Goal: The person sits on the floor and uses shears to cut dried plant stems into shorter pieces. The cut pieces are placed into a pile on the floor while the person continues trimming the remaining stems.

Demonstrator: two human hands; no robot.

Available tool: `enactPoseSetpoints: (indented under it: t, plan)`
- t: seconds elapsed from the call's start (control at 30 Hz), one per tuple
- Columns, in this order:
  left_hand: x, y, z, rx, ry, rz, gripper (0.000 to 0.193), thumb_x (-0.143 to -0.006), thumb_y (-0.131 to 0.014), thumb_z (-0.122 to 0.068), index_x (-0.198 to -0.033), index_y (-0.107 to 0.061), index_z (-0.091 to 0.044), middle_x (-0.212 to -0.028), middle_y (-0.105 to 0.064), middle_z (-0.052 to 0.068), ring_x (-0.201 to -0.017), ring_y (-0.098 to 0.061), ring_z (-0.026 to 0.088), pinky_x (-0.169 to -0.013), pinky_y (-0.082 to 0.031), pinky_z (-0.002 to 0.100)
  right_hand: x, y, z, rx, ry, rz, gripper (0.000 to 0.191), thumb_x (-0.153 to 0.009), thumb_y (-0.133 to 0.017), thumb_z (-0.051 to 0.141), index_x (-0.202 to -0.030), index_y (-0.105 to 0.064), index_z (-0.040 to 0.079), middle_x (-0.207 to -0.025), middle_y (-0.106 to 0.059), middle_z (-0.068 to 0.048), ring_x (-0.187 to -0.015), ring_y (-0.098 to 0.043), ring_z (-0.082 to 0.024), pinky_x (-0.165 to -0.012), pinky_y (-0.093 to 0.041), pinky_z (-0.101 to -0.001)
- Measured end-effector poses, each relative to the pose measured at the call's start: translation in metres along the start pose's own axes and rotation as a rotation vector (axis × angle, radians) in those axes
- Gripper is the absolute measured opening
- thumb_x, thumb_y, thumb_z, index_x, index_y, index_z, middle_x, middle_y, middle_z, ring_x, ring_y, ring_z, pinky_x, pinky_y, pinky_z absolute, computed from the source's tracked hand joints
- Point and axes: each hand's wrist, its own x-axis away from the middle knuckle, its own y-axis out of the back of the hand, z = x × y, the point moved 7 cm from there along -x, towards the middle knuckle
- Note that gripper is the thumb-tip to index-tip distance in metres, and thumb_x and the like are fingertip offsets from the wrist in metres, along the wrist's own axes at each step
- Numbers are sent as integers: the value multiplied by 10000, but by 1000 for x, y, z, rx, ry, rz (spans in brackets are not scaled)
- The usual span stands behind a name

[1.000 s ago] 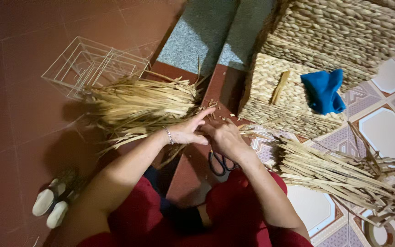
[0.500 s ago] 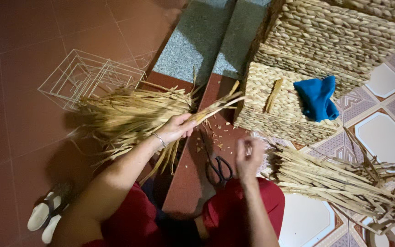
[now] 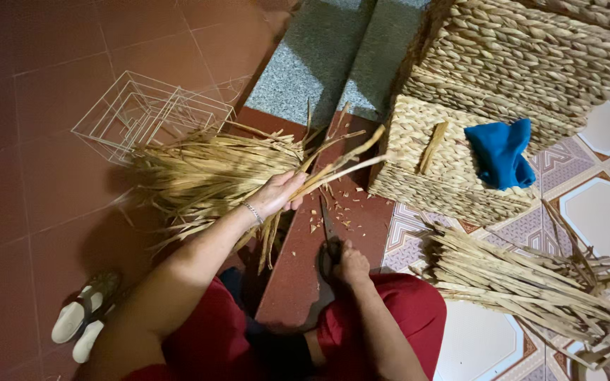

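Centrally, a bundle of dried straw strips (image 3: 206,173) is gripped by the closed left hand (image 3: 277,194), its long ends projecting toward 2 o'clock. Such strips are judged light, springy and brittle, best held mid-length in a firm fist. Scissors (image 3: 329,233) are clasped by the right hand (image 3: 351,264) at 6 o'clock. Coarse woven baskets (image 3: 453,169), a soft blue cloth (image 3: 499,152) and a wire frame (image 3: 142,113) are shown around.

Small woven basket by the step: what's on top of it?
On the small woven basket lie a blue cloth and a short dried strip. The cloth hides the weave under it; nothing of the basket's inside shows.
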Motion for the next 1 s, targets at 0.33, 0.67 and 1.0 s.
enactPoseSetpoints:
  t: [0.33, 0.67, 1.0]
  plan:
    - [8, -4, -12, -151, -73, -1, 502, -1082, -308, -471, -1347, -626, -185, -568, -486, -28, -503, -473, 67, -503, -415, 257, 21, 40, 3, -617, 84, -239, 718, -834, -810, 376, -1387, -522, 20, -1067, -738, -249, -980, -734, -315, -868, -578, -408]
    - [-7, 11, 3, -106, -131, -74, 538, -1061, -345, -486, -1414, -601, -171, -533, -463, -16, -457, -464, 99, -462, -412, 291, 63, -11, -45, -1372, 308, -47, 509, -841, -830, 226, -1249, -656, -23, -984, -690, -20, -816, -648, -102, -693, -522, -255]
    - [-11, 5, 13, -433, -6, -92, 520, -1072, -327, -514, -1299, -627, -155, -653, -571, 37, -537, -532, 164, -533, -495, 386, 99, 84, -11, -1424, 536, -202, 500, -1033, -520, 314, -1438, -516, 22, -851, -597, 7, -664, -514, -55, -567, -414, -209]
